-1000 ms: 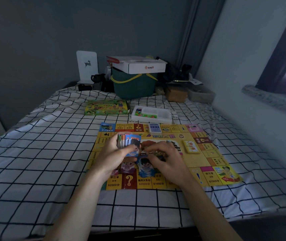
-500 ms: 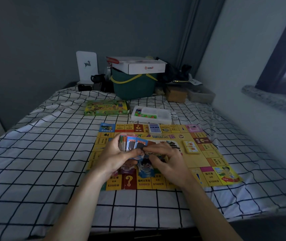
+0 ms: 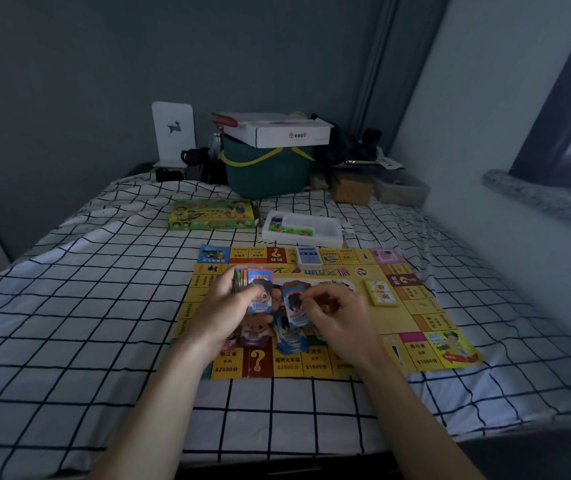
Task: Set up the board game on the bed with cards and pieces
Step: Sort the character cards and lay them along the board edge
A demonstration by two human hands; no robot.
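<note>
While the left hand (image 3: pixel 223 311) wraps around a thick stack of cards (image 3: pixel 242 284) to keep them together, the right hand (image 3: pixel 337 315) pinches one blue card (image 3: pixel 294 303) off the front — probably to sort it. Small piles lie just under the hands on the yellow game board (image 3: pixel 415 323), spread flat on the bed (image 3: pixel 69 323). Farther off sit the game box (image 3: pixel 213 214) and the piece tray (image 3: pixel 303 228) — easy to reach.

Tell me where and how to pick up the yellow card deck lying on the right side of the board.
Pinch the yellow card deck across its two long edges, coming straight down from above. It lies flat on the game board, with room around it.
</note>
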